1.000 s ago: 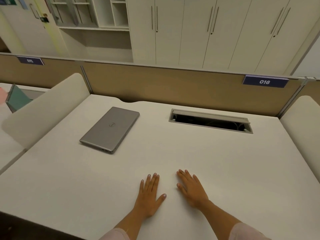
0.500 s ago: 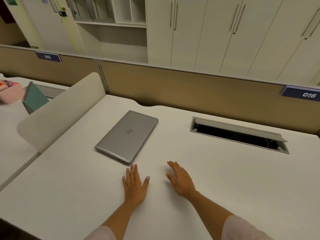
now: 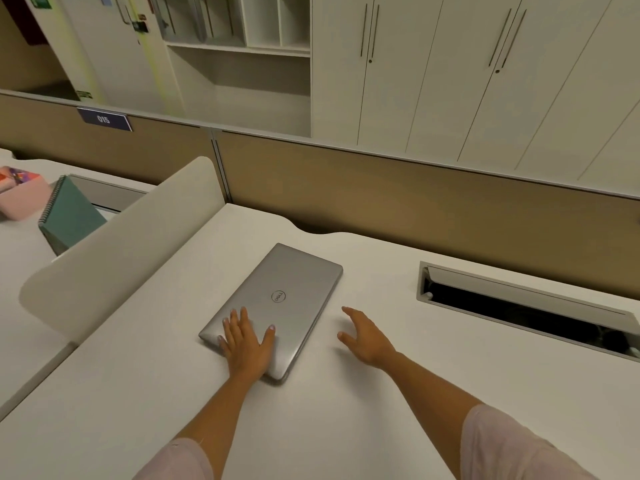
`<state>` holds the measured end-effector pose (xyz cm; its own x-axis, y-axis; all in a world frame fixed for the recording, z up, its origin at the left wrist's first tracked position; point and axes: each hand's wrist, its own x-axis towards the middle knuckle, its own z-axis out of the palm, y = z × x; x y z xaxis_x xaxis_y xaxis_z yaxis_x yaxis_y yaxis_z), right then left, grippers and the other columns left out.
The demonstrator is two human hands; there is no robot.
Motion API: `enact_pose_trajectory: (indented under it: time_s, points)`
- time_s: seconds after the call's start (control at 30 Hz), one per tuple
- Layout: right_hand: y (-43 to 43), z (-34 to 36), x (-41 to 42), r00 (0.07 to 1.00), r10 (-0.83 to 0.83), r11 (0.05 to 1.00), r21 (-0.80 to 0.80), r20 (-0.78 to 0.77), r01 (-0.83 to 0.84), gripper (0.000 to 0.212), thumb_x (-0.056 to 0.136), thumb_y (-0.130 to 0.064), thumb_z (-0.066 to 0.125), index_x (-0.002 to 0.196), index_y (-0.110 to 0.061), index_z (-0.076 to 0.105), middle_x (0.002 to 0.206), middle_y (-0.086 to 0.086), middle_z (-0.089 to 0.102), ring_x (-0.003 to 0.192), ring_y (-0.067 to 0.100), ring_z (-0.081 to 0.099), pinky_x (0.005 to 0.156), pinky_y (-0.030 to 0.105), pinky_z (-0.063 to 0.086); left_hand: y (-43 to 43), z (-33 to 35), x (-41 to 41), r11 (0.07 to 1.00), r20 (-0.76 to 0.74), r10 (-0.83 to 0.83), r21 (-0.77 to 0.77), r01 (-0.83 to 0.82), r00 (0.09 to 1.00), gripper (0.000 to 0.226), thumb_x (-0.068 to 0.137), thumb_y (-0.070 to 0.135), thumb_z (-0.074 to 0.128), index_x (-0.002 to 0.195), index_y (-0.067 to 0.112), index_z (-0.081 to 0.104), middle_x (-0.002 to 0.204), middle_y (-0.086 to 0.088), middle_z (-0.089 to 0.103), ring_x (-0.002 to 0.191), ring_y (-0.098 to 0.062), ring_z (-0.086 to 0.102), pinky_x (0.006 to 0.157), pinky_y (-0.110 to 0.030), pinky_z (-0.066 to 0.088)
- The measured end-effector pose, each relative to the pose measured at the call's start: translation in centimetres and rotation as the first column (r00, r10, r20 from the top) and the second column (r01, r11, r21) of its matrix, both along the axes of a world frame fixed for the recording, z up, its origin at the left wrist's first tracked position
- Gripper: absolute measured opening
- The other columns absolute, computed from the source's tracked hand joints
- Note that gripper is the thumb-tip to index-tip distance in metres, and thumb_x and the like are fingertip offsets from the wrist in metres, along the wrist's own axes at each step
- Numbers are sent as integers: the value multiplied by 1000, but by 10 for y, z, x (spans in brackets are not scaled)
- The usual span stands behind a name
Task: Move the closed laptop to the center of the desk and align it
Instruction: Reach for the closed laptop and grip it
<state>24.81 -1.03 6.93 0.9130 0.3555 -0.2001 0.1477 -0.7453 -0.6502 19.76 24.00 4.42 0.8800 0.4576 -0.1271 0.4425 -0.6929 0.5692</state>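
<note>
A closed silver laptop (image 3: pixel 287 296) lies skewed on the white desk (image 3: pixel 346 427), towards the desk's left side, its long edge running from near left to far right. My left hand (image 3: pixel 246 341) rests flat on its near corner, fingers spread, not gripping. My right hand (image 3: pixel 365 337) hovers just right of the laptop's right edge, fingers apart, holding nothing and not touching the lid.
An open cable slot (image 3: pixel 526 310) is cut into the desk at the right rear. A brown partition (image 3: pixel 415 199) closes the back. A curved white divider (image 3: pixel 117 244) bounds the left side; beyond it a teal notebook (image 3: pixel 69 216) and a pink box (image 3: pixel 19 199) sit on the neighbouring desk.
Both hands have slid forward from the near desk edge. My left hand has come down on the laptop's near corner; my right hand has arrived beside it. The view has turned left.
</note>
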Motion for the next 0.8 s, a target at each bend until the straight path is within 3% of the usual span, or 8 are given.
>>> enact_pose_trajectory:
  time_s: [0.17,0.3,0.43,0.57,0.7,0.8]
  points:
    - [13,5,50,998,-30,999,15,-47,31,65,95,-29,56,149,-13,24,155,7,27,141,22,29,112,31,25,32,-2,43,997,-48,67,29,-66,997,83,93,53,46,154,15,4,161,-7,-5,146,-25,-13,115,-49,-9]
    - [26,6,84,985,-133,986,81,-113,143,71,92,-27,62,149,-11,23,156,12,24,140,28,30,114,38,28,50,-5,61,992,-105,114,61,-108,988,80,93,55,42,154,17,7,161,-6,3,147,-24,-9,113,-52,-11]
    - [41,3,110,947,-227,946,178,-228,270,77,87,-23,69,148,-11,24,152,11,30,137,29,33,109,39,32,55,-11,61,986,-88,99,145,-85,991,74,93,56,41,151,15,20,157,-6,23,147,-23,10,115,-52,-5]
    - [57,0,129,885,-280,868,297,-372,399,79,83,-12,72,146,-11,25,140,9,44,112,20,48,94,29,40,62,-11,61,986,-16,88,142,-85,996,72,90,55,49,146,14,31,148,-8,40,137,-26,33,117,-47,13]
    - [65,-4,142,884,-306,885,236,-353,400,103,66,-22,86,146,-11,23,144,11,39,126,28,44,106,43,41,64,-9,60,992,-27,70,108,-66,997,76,89,57,50,147,13,29,148,-9,39,138,-27,32,117,-47,13]
    - [65,-6,147,886,-302,907,181,-351,380,114,61,-25,90,148,-11,18,149,10,33,132,31,38,109,48,37,66,-4,55,986,-142,117,135,-98,983,88,85,67,46,149,13,22,153,-9,29,141,-27,25,116,-50,6]
